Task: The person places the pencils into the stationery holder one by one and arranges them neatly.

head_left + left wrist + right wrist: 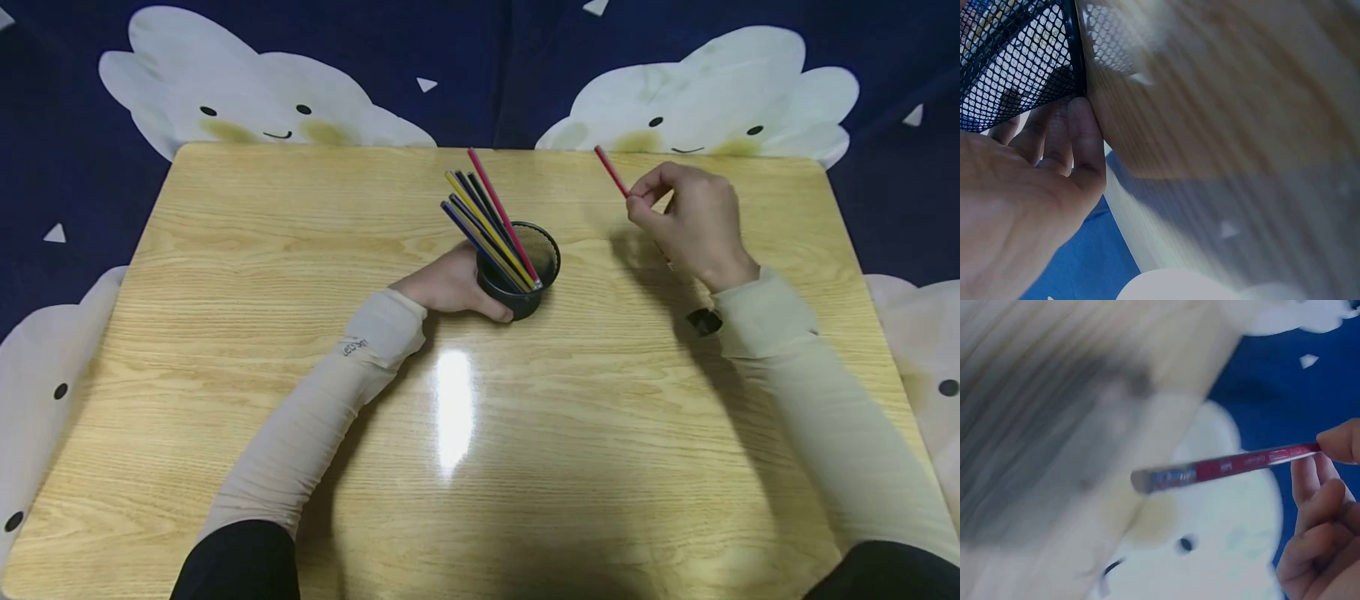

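My left hand point(452, 282) holds a round black mesh pencil cup point(537, 250) near the middle of the table, the thumb across its near side. In the left wrist view, fingertips point(1084, 115) press against the mesh wall point(1019, 75) by the rim. Several pencils lean to the left in the cup, among them a red one point(491, 196), a yellow one point(476, 206) and dark ones. To the right, above the table, my right hand point(693, 218) pinches another red pencil point(611, 171) between thumb and fingers. Its eraser end point(1142, 481) points away from the hand in the right wrist view.
The light wooden table point(247, 400) reflects a bright patch of light in front of the cup. Dark blue cloth with white clouds point(262, 92) surrounds it. A small black device point(703, 322) sits at the right wrist, by the cream sleeve point(780, 325).
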A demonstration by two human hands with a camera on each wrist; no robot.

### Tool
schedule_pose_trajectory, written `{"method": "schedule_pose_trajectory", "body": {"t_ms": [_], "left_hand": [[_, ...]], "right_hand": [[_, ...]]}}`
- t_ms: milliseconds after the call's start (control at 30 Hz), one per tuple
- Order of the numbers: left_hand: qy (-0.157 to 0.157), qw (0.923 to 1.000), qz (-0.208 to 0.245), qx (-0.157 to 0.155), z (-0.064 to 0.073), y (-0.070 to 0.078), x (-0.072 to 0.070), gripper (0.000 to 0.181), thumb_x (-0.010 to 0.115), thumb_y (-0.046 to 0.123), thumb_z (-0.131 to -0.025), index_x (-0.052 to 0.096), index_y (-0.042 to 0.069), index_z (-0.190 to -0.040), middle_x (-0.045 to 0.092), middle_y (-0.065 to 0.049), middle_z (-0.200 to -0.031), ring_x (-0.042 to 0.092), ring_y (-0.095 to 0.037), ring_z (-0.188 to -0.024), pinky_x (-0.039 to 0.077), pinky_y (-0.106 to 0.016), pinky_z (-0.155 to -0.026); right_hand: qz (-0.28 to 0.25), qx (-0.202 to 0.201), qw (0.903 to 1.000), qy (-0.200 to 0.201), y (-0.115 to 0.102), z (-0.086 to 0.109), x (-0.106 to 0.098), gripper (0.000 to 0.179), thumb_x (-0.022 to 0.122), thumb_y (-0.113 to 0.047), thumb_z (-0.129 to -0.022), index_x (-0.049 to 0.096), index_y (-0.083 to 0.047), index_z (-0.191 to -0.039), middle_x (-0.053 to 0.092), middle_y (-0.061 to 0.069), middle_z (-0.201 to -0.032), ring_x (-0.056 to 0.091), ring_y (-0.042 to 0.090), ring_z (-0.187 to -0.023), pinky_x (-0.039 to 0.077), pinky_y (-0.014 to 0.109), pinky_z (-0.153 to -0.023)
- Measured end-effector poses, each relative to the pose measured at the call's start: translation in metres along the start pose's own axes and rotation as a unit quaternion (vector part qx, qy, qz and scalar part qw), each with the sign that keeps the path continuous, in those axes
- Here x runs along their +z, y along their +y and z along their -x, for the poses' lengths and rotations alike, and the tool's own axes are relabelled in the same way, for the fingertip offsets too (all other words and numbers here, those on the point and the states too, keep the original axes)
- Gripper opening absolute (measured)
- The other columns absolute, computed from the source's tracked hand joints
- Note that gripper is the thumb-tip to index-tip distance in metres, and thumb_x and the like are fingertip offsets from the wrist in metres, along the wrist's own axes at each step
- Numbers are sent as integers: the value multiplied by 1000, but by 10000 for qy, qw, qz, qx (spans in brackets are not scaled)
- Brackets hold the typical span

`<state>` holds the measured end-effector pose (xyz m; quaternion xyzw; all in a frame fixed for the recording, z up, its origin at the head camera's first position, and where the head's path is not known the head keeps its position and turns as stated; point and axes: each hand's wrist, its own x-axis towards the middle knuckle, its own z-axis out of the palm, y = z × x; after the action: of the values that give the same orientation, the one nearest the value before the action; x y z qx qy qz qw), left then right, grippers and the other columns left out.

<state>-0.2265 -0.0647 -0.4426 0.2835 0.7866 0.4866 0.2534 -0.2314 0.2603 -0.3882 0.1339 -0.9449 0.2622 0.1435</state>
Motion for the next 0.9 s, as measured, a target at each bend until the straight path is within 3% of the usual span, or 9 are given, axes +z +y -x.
{"method": "schedule_pose_trajectory", "body": {"t_ms": [133, 333, 500, 633, 767, 900], "left_hand": [[1, 10000, 15, -6, -1, -1, 0, 63, 97, 8, -76, 68, 4, -132, 71, -8, -132, 60, -20, -129, 36, -30, -119], [8, 10000, 14, -35, -1, -1, 0, 66, 97, 8, -75, 67, 3, -134, 69, -8, -134, 59, -20, -131, 35, -31, -120], [-3, 10000, -2, 6, -1, 0, 0, 64, 97, 7, -75, 68, 3, -133, 71, -8, -132, 61, -20, -128, 36, -30, -119], [4, 10000, 22, 31, -1, 0, 0, 63, 97, 6, -75, 69, 3, -132, 72, -8, -131, 62, -20, -127, 37, -31, -119], [-7, 10000, 82, 54, -1, -1, 0, 62, 96, 5, -76, 69, 3, -131, 72, -8, -130, 63, -20, -126, 38, -31, -118], [-5, 9999, 124, 87, 0, 0, -1, 62, 96, 5, -75, 69, 2, -131, 73, -8, -129, 63, -20, -126, 38, -30, -118]], "right_hand": [[-639, -178, 9975, 259, -29, 0, -3, 10, 73, -11, -96, 80, -6, -99, 76, 1, -85, 51, -1, -57, 38, 17, -58], [-1621, -259, 9850, 531, -60, -1, -6, 6, 78, -9, -95, 80, -4, -98, 70, -13, -83, 50, 8, -57, 37, 19, -55], [-2678, -255, 9607, 686, -84, 0, -9, 10, 78, -7, -95, 78, 2, -98, 72, -1, -84, 45, 13, -53, 32, 23, -49], [-3429, -704, 9321, 933, -100, -3, -8, 12, 75, -4, -95, 76, 8, -98, 73, 5, -84, 43, 12, -53, 31, 21, -48], [-3858, -1140, 9067, 1268, -112, -7, -2, 8, 74, -3, -93, 77, 4, -96, 73, 4, -83, 43, 9, -53, 30, 19, -49], [-3918, -1279, 9021, 1280, -119, -6, 5, 10, 74, -6, -94, 76, 3, -97, 73, 1, -85, 42, 8, -52, 29, 19, -49]]}}
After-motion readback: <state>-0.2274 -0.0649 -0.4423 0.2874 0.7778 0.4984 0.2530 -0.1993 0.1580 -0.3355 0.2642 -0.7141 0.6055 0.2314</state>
